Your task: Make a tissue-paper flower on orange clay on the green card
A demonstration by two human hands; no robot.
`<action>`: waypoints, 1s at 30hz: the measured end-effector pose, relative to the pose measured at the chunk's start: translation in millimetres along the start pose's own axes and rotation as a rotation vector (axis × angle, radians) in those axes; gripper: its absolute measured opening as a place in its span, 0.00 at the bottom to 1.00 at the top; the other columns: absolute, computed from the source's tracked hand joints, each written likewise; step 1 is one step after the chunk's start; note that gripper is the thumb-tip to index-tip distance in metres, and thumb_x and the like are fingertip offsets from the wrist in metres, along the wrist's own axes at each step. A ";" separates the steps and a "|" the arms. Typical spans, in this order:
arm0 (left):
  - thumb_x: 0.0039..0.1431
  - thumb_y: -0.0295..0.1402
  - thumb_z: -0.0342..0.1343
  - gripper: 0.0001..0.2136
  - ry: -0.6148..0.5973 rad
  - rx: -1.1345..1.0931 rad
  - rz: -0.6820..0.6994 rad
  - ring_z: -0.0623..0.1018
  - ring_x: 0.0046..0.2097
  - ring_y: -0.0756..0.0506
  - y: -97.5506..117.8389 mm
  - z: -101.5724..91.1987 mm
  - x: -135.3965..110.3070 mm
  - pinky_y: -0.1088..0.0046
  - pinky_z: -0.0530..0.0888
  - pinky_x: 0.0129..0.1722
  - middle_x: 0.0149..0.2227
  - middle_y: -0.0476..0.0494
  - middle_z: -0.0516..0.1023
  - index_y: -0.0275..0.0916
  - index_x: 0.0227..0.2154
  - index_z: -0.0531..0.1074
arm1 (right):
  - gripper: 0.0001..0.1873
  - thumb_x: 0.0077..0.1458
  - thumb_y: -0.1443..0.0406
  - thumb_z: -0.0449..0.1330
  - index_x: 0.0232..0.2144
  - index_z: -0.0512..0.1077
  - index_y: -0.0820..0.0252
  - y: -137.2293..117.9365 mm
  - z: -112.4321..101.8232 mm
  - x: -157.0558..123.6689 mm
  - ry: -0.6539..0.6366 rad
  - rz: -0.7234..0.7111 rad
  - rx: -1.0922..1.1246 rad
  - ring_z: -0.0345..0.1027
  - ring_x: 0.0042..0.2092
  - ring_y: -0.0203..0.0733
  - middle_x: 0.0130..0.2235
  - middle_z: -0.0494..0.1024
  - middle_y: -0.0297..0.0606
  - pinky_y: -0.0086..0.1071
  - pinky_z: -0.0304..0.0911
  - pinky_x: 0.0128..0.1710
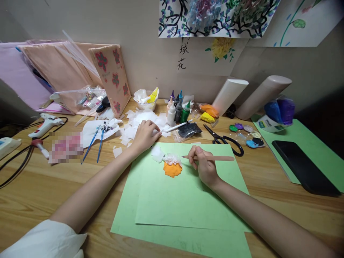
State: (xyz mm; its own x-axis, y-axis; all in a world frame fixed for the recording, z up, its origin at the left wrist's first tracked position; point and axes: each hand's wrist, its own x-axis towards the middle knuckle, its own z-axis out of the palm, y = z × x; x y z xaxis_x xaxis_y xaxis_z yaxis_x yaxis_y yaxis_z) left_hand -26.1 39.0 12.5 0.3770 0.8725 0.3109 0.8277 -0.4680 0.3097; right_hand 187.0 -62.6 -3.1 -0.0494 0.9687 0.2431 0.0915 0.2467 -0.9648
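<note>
On a green sheet of paper [166, 208] lies a flat orange clay piece [172, 170] with scalloped edges. Crumpled white paper tufts [172, 158] cover its upper part, and a loose white paper piece [157, 154] lies at their left. My right hand [204, 166] grips a wooden pencil [224, 158], its dark tip pointing left, just beside the tufts. At the pile of white paper squares [135, 123], my left hand [146, 135] is closed, fingers curled down and thumb near the fingertips. What is between them is hidden.
Scissors [224, 139] and black clay in a bag [189, 130] lie behind the sheet. Several paint bottles [178, 111] and a bowl [146, 102] stand by the wall. Left are a glue gun [47, 125] and brushes [100, 145]; right is a black phone [303, 166].
</note>
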 end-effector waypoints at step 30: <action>0.63 0.30 0.43 0.05 0.077 -0.407 0.018 0.67 0.40 0.46 15.1 -5.5 -2.5 0.67 0.64 0.42 0.36 0.44 0.69 0.39 0.33 0.62 | 0.28 0.64 0.53 0.44 0.17 0.63 0.61 1.6 -0.5 -0.3 0.000 -0.028 0.022 0.51 0.19 0.30 0.20 0.60 0.30 0.30 0.49 0.21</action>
State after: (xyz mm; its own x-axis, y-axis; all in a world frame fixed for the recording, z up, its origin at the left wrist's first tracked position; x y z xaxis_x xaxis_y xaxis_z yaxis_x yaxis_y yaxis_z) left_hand -16.8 29.0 21.3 0.3448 0.8580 0.3807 0.5840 -0.5136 0.6286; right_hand 187.6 -62.4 -4.6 -0.0513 0.9616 0.2696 0.0686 0.2727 -0.9596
